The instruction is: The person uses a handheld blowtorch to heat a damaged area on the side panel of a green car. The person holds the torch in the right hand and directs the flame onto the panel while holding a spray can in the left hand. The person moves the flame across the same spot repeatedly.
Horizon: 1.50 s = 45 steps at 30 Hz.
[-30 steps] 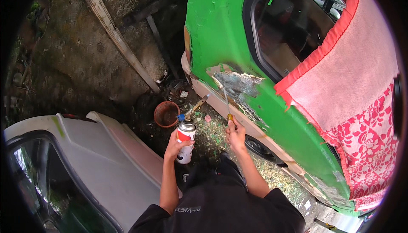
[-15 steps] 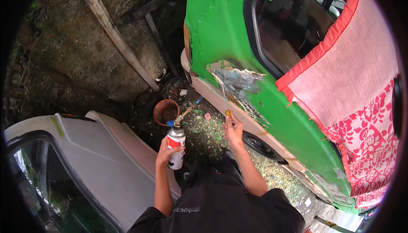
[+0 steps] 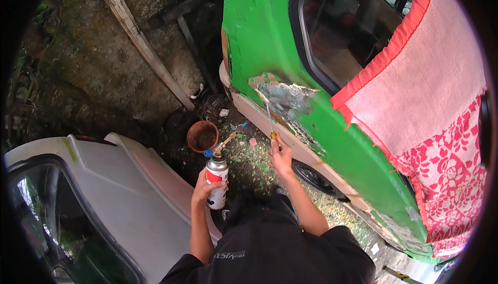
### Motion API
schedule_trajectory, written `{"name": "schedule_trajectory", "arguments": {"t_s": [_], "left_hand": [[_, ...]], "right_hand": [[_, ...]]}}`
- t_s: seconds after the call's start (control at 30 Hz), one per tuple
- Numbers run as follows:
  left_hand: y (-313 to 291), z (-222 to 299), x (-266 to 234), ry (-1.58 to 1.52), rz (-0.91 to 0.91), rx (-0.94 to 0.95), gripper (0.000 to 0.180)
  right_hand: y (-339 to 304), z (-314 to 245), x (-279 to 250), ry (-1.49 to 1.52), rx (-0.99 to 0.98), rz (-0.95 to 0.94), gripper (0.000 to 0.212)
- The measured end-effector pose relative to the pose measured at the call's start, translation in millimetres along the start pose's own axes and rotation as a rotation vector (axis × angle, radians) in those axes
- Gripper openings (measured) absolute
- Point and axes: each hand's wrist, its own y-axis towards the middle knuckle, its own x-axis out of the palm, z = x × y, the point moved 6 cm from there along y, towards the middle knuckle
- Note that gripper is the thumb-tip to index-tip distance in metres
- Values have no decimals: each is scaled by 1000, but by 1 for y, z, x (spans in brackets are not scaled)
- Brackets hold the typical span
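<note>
My left hand is wrapped round the white and red gas can of a blowtorch. Its brass nozzle points up and to the right, with a small blue flame at the end. A blue knob sits on the torch's left side. In my right hand is a screwdriver with a yellow handle and a long thin shaft. The shaft's tip is at the lower left edge of a bare, scorched patch on the green car. Paint round that patch is cracked and lifted.
A grey car stands close on my left. Behind the torch is a reddish-brown bucket. Paint chips litter the ground between the cars. A pink and red towel hangs over the green car. A long beam leans at the back.
The green car and towel sit slightly further left in the picture, and my right hand with the screwdriver shifts left with them. The torch has barely moved.
</note>
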Motion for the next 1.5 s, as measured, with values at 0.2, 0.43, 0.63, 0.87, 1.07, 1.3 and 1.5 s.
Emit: {"name": "schedule_trajectory", "arguments": {"t_s": [0.2,0.43,0.63,0.87,1.07,1.3,1.5], "left_hand": [[-1,1,14,23,24,35,50],[18,-1,21,-12,31,44,53],[21,-5,26,4,30,51,55],[28,-9,19,9,47,72,53],[35,-2,11,26,47,79,52],[42,0,12,2,6,52,52],[48,-2,9,39,-2,74,52]], "right_hand": [[-10,-18,-5,61,34,1,48],[-6,-14,-17,29,22,-23,52],[-23,-18,-23,13,-15,10,47],[-7,-3,-16,-16,-47,3,47],[-3,-4,0,-23,-45,14,48],[8,8,-1,-154,-224,69,46],[-4,-13,-9,-124,-176,34,46]]}}
